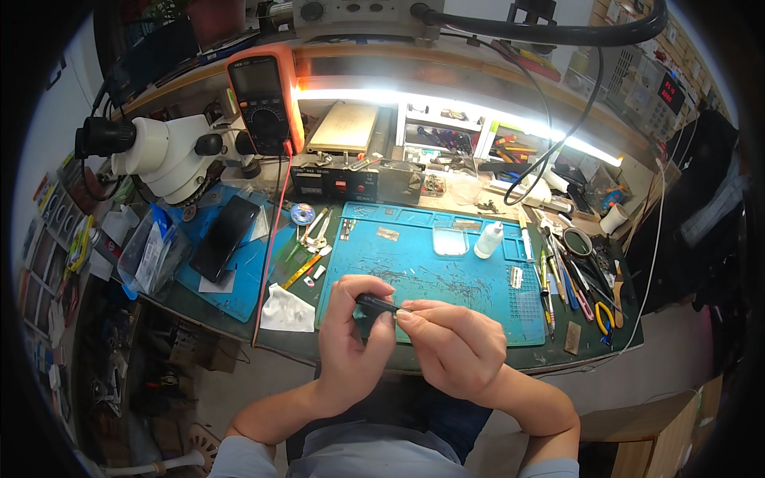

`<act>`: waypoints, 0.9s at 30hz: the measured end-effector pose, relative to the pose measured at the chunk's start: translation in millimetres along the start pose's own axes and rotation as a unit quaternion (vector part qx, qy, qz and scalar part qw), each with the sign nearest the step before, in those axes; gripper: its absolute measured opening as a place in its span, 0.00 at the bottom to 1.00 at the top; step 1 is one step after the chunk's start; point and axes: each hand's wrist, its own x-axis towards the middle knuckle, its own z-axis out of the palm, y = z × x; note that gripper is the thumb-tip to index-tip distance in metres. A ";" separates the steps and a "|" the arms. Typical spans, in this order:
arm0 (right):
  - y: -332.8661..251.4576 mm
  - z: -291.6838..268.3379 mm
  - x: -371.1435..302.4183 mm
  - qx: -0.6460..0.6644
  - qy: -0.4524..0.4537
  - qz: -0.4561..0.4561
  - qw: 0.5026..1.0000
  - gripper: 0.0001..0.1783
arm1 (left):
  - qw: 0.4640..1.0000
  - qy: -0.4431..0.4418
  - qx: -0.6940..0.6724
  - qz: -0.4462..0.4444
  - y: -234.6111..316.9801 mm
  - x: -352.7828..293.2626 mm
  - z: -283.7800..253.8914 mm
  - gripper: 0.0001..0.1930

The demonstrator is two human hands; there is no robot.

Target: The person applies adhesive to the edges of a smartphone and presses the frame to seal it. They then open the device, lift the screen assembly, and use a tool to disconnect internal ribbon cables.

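Above the near edge of the blue work mat [430, 275], both my hands are close together. My left hand [347, 338] is closed around a slim black object [376, 302], held nearly edge-on; its kind cannot be made out. My right hand [458, 346] pinches with thumb and forefinger at the right end of that object. Whatever sits between those fingertips is too small to name. A white cloth [288, 309] lies just left of my left hand. Farther back on the mat are a white dropper bottle [488, 241] and a small clear dish [450, 241].
Several hand tools, including yellow-handled pliers [606, 320], crowd the right side. At the left lie a black phone-like slab [227, 237] and a microscope [163, 155]. An orange multimeter [264, 103] stands behind, its red lead [275, 231] running down the bench. A black cable [558, 147] hangs overhead.
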 end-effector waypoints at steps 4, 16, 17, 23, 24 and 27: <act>-2.0 -1.5 -0.5 0.015 0.001 0.013 1.000 0.15 | 1.000 -0.005 -0.012 -0.001 1.5 -0.8 -0.1 0.16; -9.8 -2.4 -3.4 0.025 0.000 0.036 0.999 0.14 | 0.999 -0.020 0.040 0.006 5.3 -3.7 -5.8 0.16; -9.6 -1.8 -3.8 0.025 0.005 0.032 0.999 0.14 | 0.999 -0.019 0.044 0.006 6.4 -3.8 -5.7 0.16; -13.0 -3.5 -0.7 0.028 -0.006 0.055 0.998 0.14 | 0.999 -0.016 0.048 0.000 7.9 -3.7 -6.7 0.16; -13.9 -3.7 0.0 0.031 -0.006 0.060 0.998 0.13 | 0.999 -0.017 0.049 -0.001 7.9 -3.8 -6.9 0.16; -15.1 -4.0 1.1 0.037 -0.006 0.071 0.997 0.12 | 0.999 -0.016 0.048 0.000 8.4 -3.5 -6.6 0.17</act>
